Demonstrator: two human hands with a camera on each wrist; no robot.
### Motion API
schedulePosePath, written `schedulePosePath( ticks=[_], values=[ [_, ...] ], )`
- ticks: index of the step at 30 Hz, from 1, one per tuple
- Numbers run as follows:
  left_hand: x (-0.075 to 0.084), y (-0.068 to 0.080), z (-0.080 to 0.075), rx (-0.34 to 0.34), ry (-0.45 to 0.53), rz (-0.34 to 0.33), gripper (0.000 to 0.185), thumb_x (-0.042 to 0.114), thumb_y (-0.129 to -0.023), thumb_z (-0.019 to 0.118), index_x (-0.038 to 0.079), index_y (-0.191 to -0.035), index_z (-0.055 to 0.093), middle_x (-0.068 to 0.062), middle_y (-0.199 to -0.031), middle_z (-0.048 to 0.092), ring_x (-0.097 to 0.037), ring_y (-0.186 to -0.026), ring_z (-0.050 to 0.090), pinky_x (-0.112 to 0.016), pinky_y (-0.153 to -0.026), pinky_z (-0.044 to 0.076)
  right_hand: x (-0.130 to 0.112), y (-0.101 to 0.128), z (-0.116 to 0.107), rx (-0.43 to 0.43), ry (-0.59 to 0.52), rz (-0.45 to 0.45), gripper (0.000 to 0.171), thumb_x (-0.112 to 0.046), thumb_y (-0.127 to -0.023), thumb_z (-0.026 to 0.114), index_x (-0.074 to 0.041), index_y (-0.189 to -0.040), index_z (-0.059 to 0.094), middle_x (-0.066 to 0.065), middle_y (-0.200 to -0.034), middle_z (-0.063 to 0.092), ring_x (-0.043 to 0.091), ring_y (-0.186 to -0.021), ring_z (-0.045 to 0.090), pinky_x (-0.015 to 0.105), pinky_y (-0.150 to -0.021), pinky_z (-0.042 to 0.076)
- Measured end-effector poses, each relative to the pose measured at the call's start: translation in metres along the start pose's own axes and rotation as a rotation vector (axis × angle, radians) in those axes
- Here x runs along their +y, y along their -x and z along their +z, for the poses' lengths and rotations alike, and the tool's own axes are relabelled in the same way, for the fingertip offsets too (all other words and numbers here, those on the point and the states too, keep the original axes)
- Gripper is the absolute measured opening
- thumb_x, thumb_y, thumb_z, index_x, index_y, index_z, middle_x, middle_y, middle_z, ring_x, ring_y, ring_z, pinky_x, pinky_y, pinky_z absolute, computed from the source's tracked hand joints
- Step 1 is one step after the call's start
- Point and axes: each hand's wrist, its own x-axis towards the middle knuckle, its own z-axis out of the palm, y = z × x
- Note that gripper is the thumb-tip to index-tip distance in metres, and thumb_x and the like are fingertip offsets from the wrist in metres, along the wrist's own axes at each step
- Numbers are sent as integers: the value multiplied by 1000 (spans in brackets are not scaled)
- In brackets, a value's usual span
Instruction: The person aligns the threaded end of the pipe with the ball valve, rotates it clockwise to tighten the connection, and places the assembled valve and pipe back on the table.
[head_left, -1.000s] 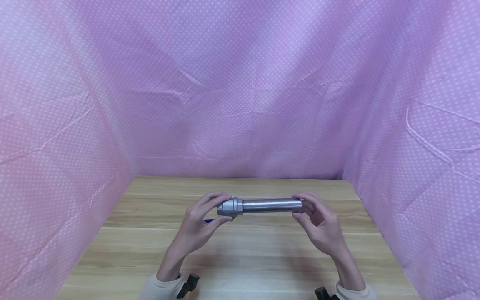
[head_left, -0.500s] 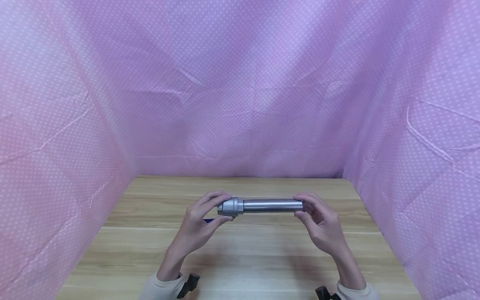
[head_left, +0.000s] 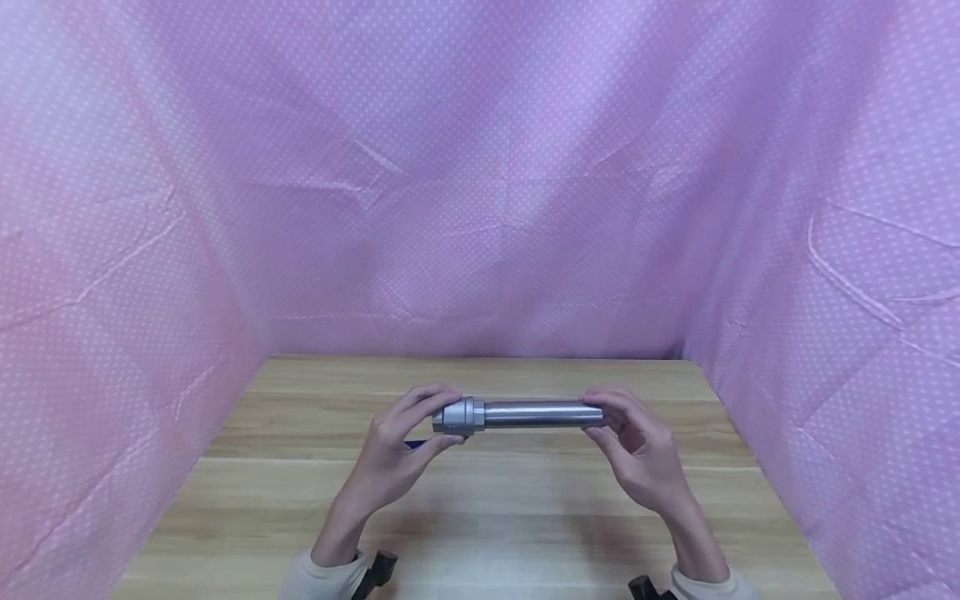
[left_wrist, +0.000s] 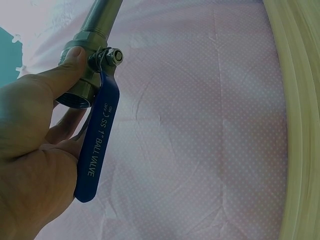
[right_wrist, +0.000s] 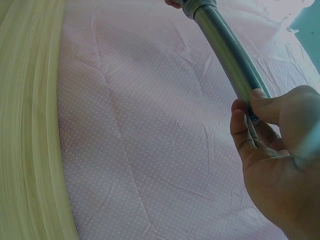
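Note:
My left hand [head_left: 393,450] grips the body of a steel ball valve [head_left: 457,415] between thumb and fingers. A blue lever handle [left_wrist: 97,145], printed "SS 1" BALL VALVE", hangs beside the palm in the left wrist view. From the valve's other end runs a straight steel pipe [head_left: 540,414], joined to it and held level above the table. The pipe's free end is pinched by my right hand [head_left: 643,454], thumb below and fingers above in the head view. Whether the thread is fully seated cannot be seen.
A light wooden table [head_left: 480,533] lies under both hands. Pink dotted cloth [head_left: 480,208] hangs behind it and along both sides. Dark camera mounts [head_left: 382,568] sit at the wrists by the pale sleeves [head_left: 318,579].
The right thumb and fingers have shifted slightly at the pipe's end. Valve, pipe and left hand hold nearly the same place.

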Motion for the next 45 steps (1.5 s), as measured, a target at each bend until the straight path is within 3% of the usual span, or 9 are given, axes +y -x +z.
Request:
schedulePosePath(
  ticks=[3,5,11,15,19,24,32,41,45],
  values=[
    [0,0,0,0,2,2,64,-6,-81,96,8,-140,76,-11,-133,78,-27,-111,81,-28,-99,68,0,2,-1,4,45,19,56,41,-84,64,21,-136,62,21,-133,70,8,-115,76,16,-91,65],
    [-1,0,0,1,3,6,64,-7,-81,96,8,-140,76,-12,-133,79,-27,-110,81,-28,-99,68,0,3,-1,5,75,30,45,30,-93,68,19,-136,64,19,-132,71,8,-109,76,15,-86,65],
    [-2,2,0,-4,7,-18,64,-7,-82,96,9,-140,76,-11,-135,78,-26,-113,81,-27,-100,68,0,5,-2,10,175,79,51,32,-90,69,14,-138,67,5,-130,74,0,-100,72,15,-74,60],
    [-2,2,-1,-10,15,-39,63,-7,-82,95,9,-140,76,-11,-136,78,-27,-115,81,-29,-100,69,-1,3,-1,5,127,79,57,36,-88,66,17,-141,63,2,-136,72,2,-111,76,15,-87,65],
    [-1,2,-1,-11,17,-45,63,-7,-83,95,9,-140,76,-11,-136,78,-28,-115,81,-30,-101,69,0,0,1,-8,24,28,54,38,-88,63,23,-140,59,20,-137,67,11,-120,76,20,-98,67],
    [0,2,-1,-10,14,-45,63,-6,-83,96,10,-141,76,-10,-136,78,-27,-116,81,-29,-102,68,0,0,1,-1,35,16,56,41,-85,62,22,-138,60,25,-131,66,10,-114,74,17,-92,65],
    [0,1,0,0,16,-16,64,-7,-83,96,9,-141,75,-11,-135,78,-28,-115,81,-28,-102,68,-1,4,-1,1,127,84,54,38,-87,63,17,-137,64,0,-129,70,1,-102,70,15,-78,60],
    [0,2,1,13,1,-29,64,-7,-82,96,9,-140,76,-11,-135,78,-27,-115,80,-29,-102,68,0,3,-2,-9,22,69,52,36,-91,63,22,-141,59,12,-139,68,7,-123,76,19,-98,66],
    [-1,2,0,12,4,-30,63,-7,-82,95,9,-140,76,-11,-135,78,-27,-115,80,-28,-102,68,0,3,-2,2,31,63,56,41,-86,61,21,-138,60,11,-138,69,6,-120,76,18,-94,67]
  ],
)
